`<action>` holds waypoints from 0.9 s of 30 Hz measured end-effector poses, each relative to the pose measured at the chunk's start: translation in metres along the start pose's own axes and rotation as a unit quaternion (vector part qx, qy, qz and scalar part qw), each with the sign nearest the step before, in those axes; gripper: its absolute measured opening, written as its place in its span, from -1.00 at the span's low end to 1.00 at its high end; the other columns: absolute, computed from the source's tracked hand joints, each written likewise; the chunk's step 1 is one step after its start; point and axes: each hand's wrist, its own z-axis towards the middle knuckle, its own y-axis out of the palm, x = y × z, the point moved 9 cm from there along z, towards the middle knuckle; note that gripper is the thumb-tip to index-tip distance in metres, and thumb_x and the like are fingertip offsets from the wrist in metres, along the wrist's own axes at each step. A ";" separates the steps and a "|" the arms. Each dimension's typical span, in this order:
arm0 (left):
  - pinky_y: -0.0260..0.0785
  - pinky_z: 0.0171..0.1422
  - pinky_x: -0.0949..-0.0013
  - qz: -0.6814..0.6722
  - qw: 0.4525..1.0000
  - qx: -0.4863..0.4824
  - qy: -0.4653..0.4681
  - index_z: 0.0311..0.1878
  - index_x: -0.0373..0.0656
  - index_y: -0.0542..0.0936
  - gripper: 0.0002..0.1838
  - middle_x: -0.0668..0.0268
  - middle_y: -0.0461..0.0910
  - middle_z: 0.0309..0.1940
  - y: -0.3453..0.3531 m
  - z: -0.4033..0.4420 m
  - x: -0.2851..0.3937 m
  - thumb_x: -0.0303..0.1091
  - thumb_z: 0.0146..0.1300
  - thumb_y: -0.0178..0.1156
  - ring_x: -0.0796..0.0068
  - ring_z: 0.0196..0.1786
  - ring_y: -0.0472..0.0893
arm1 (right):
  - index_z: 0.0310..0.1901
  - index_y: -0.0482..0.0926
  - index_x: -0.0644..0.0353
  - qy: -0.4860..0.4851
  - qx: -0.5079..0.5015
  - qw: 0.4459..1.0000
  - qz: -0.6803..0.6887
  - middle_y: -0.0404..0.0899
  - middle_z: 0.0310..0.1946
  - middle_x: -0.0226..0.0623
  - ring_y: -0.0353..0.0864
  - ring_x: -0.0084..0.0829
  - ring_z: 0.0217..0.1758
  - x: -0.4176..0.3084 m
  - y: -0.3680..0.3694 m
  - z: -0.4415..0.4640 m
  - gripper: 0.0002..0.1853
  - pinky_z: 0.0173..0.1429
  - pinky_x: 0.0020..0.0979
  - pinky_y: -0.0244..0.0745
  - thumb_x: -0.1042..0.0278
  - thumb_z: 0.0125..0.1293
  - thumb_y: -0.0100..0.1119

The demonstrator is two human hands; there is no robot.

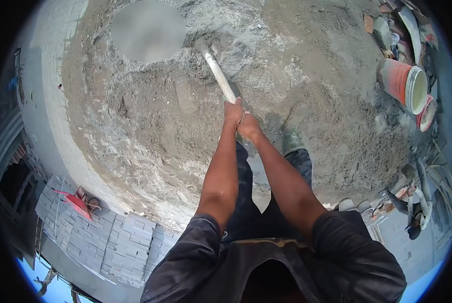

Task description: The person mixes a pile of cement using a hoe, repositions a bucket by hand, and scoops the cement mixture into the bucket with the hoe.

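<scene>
Wooden handle slants toward the far left, its far end at the rough grey material. Left hand and right hand grip its near part, close together; a bucket lies right.

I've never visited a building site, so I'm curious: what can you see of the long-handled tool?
The long-handled tool has a straight, pale, wood-like shaft, darker at its far end. It slants forward and left to the rough grey mix, where its head can't be made out. The left hand grips it, with the right hand gripping close behind.
</scene>
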 end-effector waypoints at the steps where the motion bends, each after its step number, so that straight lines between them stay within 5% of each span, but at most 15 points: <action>1: 0.47 -0.03 0.17 0.030 0.999 0.024 0.002 0.06 -0.52 0.46 -0.46 -0.04 0.63 -0.18 -0.006 -0.018 0.017 -0.12 0.33 0.14 0.09 -0.18 0.66 | 0.20 0.42 0.34 0.018 -0.040 0.999 0.003 0.57 0.06 0.14 0.56 0.01 0.17 -0.004 0.000 -0.009 -0.39 0.23 -0.15 0.45 0.14 0.19 0.26; 2: 0.46 -0.03 0.17 0.061 0.997 0.039 0.011 0.01 -0.53 0.50 -0.46 -0.03 0.64 -0.20 -0.006 -0.023 0.034 -0.09 0.33 0.15 0.08 -0.22 0.66 | 0.17 0.44 0.35 0.036 -0.069 0.997 0.009 0.57 0.06 0.14 0.56 0.01 0.17 -0.014 -0.009 -0.015 -0.41 0.22 -0.14 0.46 0.14 0.19 0.27; 3: 0.46 -0.41 0.18 0.076 0.995 0.036 0.052 -0.08 -0.56 0.45 -0.56 -0.02 0.61 -0.33 -0.014 0.020 0.007 -0.21 0.36 0.14 0.27 -0.46 0.62 | 0.17 0.44 0.36 0.028 -0.044 0.998 0.020 0.58 0.05 0.13 0.57 0.01 0.16 -0.032 -0.023 -0.029 -0.41 0.17 -0.11 0.49 0.16 0.18 0.28; 5: 0.47 -0.24 0.10 0.071 0.996 -0.037 -0.040 -0.23 -0.43 0.55 -0.57 0.09 0.61 -0.39 -0.018 0.026 0.007 -0.11 0.38 0.11 0.21 -0.37 0.62 | 0.19 0.40 0.39 0.027 -0.044 0.997 0.065 0.58 0.02 0.19 0.58 0.04 0.14 -0.042 -0.020 -0.029 -0.39 0.13 -0.09 0.53 0.19 0.17 0.27; 8: 0.49 0.04 0.03 -0.152 0.930 -0.290 -0.166 0.05 -0.13 0.46 -0.50 0.11 0.58 -0.21 -0.008 0.075 -0.022 0.15 0.40 0.02 0.21 -0.13 0.62 | 0.20 0.41 0.38 -0.001 0.000 0.987 0.161 0.59 0.01 0.18 0.62 0.06 0.09 -0.053 -0.056 -0.037 -0.44 0.11 -0.08 0.54 0.33 0.15 0.16; 11: 0.40 0.24 0.11 -0.122 0.970 -0.200 -0.062 0.24 -0.08 0.37 -0.31 0.21 0.50 0.08 0.024 0.030 0.043 0.25 0.27 0.15 0.23 0.14 0.51 | -0.14 0.66 0.40 -0.062 -0.051 0.987 0.141 0.68 -0.21 0.11 0.72 -0.06 -0.10 -0.037 -0.127 -0.036 -0.64 -0.13 -0.12 0.62 0.46 -0.04 0.21; 13: 0.39 0.26 0.10 -0.126 0.973 -0.190 -0.046 0.28 -0.08 0.35 -0.27 0.22 0.48 0.12 0.049 0.017 0.055 0.25 0.24 0.21 0.24 0.17 0.50 | -0.27 0.68 0.39 -0.078 -0.157 0.981 0.080 0.69 -0.37 0.06 0.75 -0.14 -0.24 0.017 -0.149 -0.045 -0.72 -0.27 -0.15 0.61 0.52 -0.10 0.19; 15: 0.40 0.25 0.08 -0.132 0.977 -0.140 -0.095 0.28 -0.07 0.33 -0.25 0.23 0.49 0.11 0.085 0.035 0.036 0.20 0.19 0.30 0.23 0.18 0.49 | -0.28 0.67 0.38 -0.017 -0.097 0.986 0.132 0.68 -0.45 0.02 0.74 -0.19 -0.33 0.110 -0.205 -0.099 -0.72 -0.34 -0.16 0.56 0.52 -0.10 0.18; 17: 0.50 0.03 0.11 -0.124 0.978 -0.141 -0.093 0.11 -0.07 0.42 -0.46 0.27 0.57 -0.23 0.164 0.001 0.013 0.11 0.26 0.26 0.27 -0.13 0.56 | -0.43 0.64 0.30 -0.108 -0.120 0.980 0.112 0.58 -0.62 -0.15 0.59 -0.25 -0.58 0.214 -0.223 -0.136 -0.85 -0.52 -0.22 0.45 0.41 -0.02 0.26; 18: 0.49 -0.13 0.19 -0.111 0.967 -0.167 -0.154 -0.15 -0.08 0.43 -0.68 0.35 0.48 -0.46 0.208 0.011 -0.032 -0.01 0.40 0.10 0.34 -0.34 0.49 | -0.13 0.58 0.26 -0.049 -0.142 0.985 0.087 0.65 -0.33 -0.06 0.66 -0.11 -0.20 0.287 -0.231 -0.162 -0.66 -0.16 -0.11 0.48 0.43 -0.03 0.23; 19: 0.44 -0.21 0.24 -0.148 0.970 -0.094 -0.167 -0.36 -0.06 0.34 -0.73 0.41 0.38 -0.55 0.263 -0.034 -0.065 -0.15 0.45 -0.06 0.39 -0.42 0.41 | -0.08 0.56 0.23 -0.057 -0.107 0.989 0.090 0.65 -0.22 -0.08 0.64 -0.13 -0.10 0.340 -0.274 -0.214 -0.61 -0.07 -0.12 0.46 0.38 -0.01 0.27; 21: 0.43 -0.16 0.24 -0.159 0.924 -0.213 -0.275 -0.49 -0.04 0.29 -0.73 0.40 0.34 -0.58 0.401 -0.168 -0.151 -0.24 0.37 -0.06 0.41 -0.44 0.37 | -0.09 0.60 0.18 -0.021 -0.019 0.990 0.136 0.67 -0.33 -0.20 0.64 -0.26 -0.31 0.472 -0.328 -0.312 -0.59 -0.24 -0.26 0.49 0.40 -0.08 0.33; 22: 0.43 -0.12 0.22 -0.155 0.892 -0.285 -0.315 -0.49 -0.04 0.32 -0.75 0.41 0.36 -0.56 0.466 -0.257 -0.178 -0.27 0.34 0.00 0.42 -0.42 0.41 | -0.07 0.61 0.17 0.108 -0.003 0.984 0.143 0.68 -0.32 -0.20 0.65 -0.29 -0.25 0.522 -0.367 -0.387 -0.55 -0.18 -0.30 0.51 0.43 -0.13 0.34; 24: 0.47 0.04 0.18 -0.180 0.830 -0.384 -0.362 -0.39 -0.04 0.47 -0.88 0.39 0.44 -0.50 0.559 -0.392 -0.239 -0.40 0.24 0.21 0.39 -0.28 0.53 | -0.18 0.70 0.17 0.289 0.103 0.946 0.107 0.69 -0.42 -0.24 0.65 -0.38 -0.33 0.610 -0.424 -0.533 -0.55 -0.21 -0.33 0.53 0.46 -0.27 0.42; 27: 0.44 0.13 0.21 -0.113 0.789 -0.412 -0.443 -0.11 -0.02 0.48 -0.75 0.40 0.52 -0.24 0.620 -0.553 -0.281 -0.24 0.25 0.32 0.38 -0.05 0.57 | -0.26 0.72 0.21 0.439 0.206 0.873 0.046 0.70 -0.46 -0.29 0.65 -0.42 -0.40 0.652 -0.475 -0.698 -0.50 -0.26 -0.36 0.57 0.50 -0.45 0.51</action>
